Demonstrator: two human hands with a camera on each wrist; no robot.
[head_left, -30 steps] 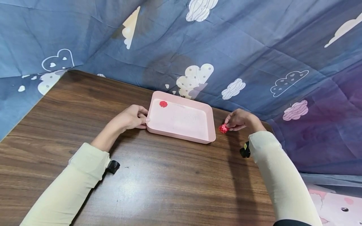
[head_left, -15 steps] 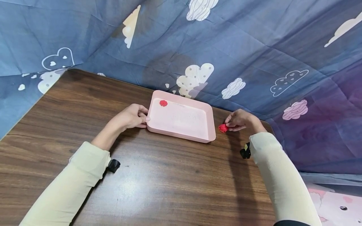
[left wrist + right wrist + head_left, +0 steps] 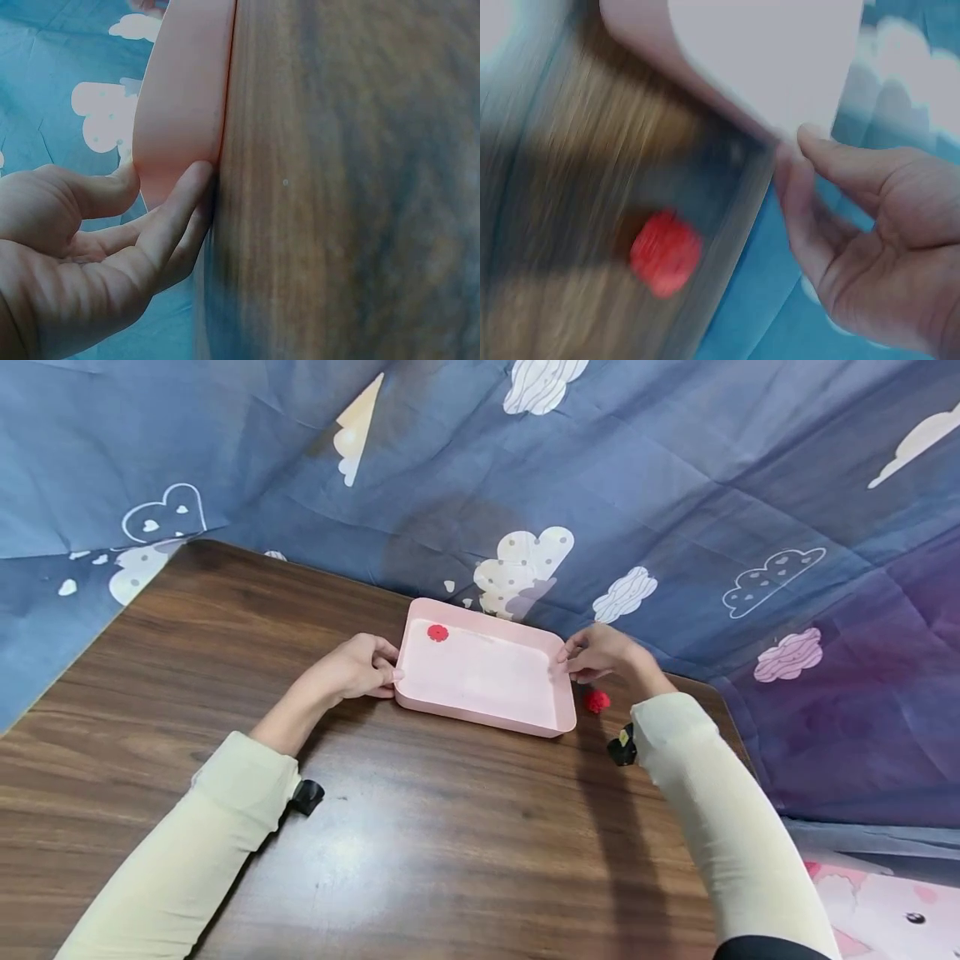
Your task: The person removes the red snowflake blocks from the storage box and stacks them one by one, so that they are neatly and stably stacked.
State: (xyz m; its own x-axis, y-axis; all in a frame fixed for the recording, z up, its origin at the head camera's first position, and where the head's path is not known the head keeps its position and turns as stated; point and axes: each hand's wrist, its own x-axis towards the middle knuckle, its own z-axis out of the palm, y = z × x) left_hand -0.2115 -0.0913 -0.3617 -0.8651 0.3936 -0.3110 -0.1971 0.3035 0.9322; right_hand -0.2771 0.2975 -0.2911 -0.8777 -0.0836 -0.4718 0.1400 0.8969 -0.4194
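Note:
A shallow pink tray (image 3: 480, 681) lies near the back of the wooden table. At its left end, my left hand (image 3: 351, 670) pinches the wall, thumb over the rim and fingers along the outside. My right hand (image 3: 606, 653) pinches the right wall between thumb and fingers, also in the right wrist view, which is blurred. A flat red flower-shaped piece (image 3: 438, 632) rests in the tray's far left corner. Just right of the tray, a red scalloped piece (image 3: 597, 701) sits on the table, below my right hand; the right wrist view shows this red piece (image 3: 666, 253) too.
The brown wooden table (image 3: 450, 827) ends close behind the tray. A blue curtain (image 3: 420, 468) with cloud prints hangs behind it and down the right side. Part of a pink printed item (image 3: 892, 902) shows at lower right.
My right hand has let go of the red scalloped piece, leaving it on the table, and has moved left onto the tray's right wall. My left hand keeps its hold.

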